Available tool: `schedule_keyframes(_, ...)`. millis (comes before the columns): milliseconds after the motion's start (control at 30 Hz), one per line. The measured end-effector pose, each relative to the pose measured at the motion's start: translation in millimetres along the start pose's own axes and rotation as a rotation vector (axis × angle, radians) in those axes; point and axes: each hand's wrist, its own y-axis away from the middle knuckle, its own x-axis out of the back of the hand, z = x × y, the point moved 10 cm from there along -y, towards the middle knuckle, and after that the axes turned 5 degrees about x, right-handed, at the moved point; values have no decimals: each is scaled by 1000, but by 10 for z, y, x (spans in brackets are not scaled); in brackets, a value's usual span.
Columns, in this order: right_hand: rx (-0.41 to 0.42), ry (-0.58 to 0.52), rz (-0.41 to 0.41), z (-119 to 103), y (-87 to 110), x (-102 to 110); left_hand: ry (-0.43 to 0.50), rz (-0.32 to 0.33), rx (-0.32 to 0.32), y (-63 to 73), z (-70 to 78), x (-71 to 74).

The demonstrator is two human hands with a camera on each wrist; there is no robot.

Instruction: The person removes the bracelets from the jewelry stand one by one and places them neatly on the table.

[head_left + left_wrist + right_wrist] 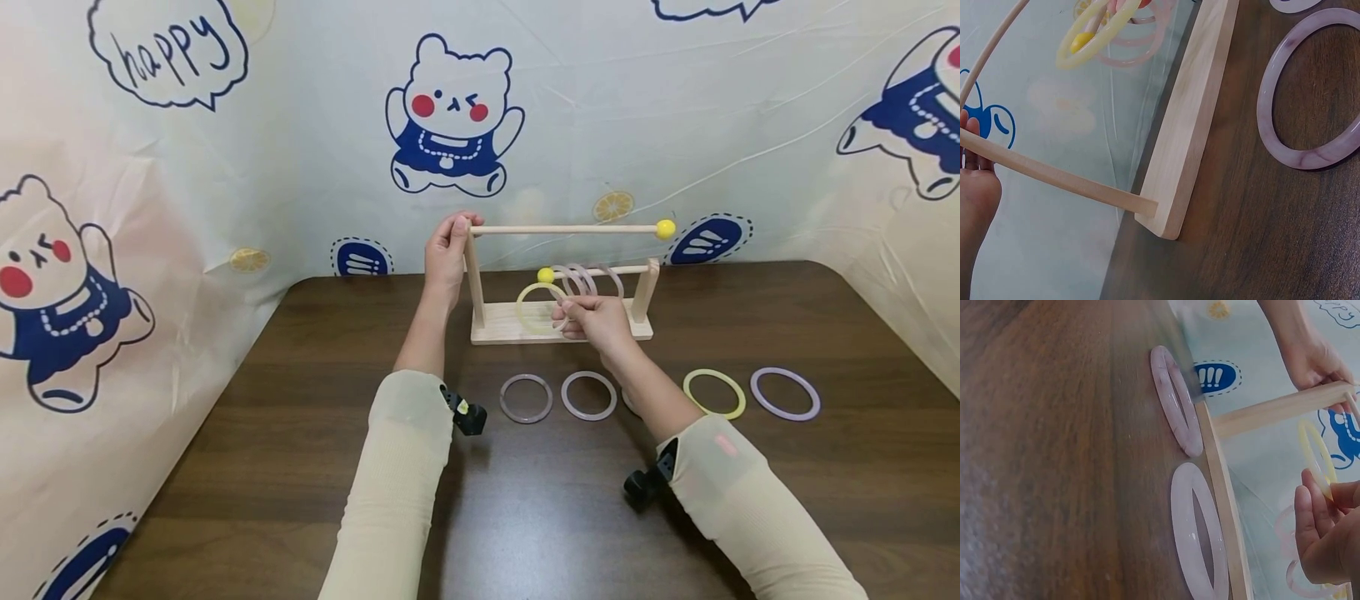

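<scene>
A wooden bangle stand (558,334) has a long upper bar and a shorter lower bar, each tipped with a yellow ball. At the top of its left post, my left hand (447,254) grips the wood, thumb in front and fingers behind. My right hand (600,323) pinches a pale yellow bangle (520,315) by its right edge, close to the lower bar's yellow ball (546,275). In the left wrist view that ball shows through the yellow bangle (1065,61); whether the bangle encircles it I cannot tell. Several pinkish-purple bangles (587,279) hang on the lower bar.
On the dark wooden table (525,517), a row of bangles lies before the stand: a greyish-purple one (504,400), a pale lilac one (566,398), one partly behind my right forearm, a yellow-green one (738,403) and a lavender one (814,403). A printed cloth (315,150) hangs behind.
</scene>
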Motion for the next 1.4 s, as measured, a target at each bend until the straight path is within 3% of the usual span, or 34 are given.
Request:
schedule_keyframes(167, -22, -11, -42, 2, 43, -60, -17, -15, -1, 1, 5, 0)
schedule_keyframes(400, -45, -65, -92, -7, 84, -185, 13, 19, -6, 5, 5, 100)
schedule_keyframes(700, -63, -100, -145, -9, 127, -241, -12, 13, -35, -7, 24, 44)
schedule_keyframes(1400, -97, -48, -345, -11, 399, -452, 10, 4, -14, -4, 17, 5)
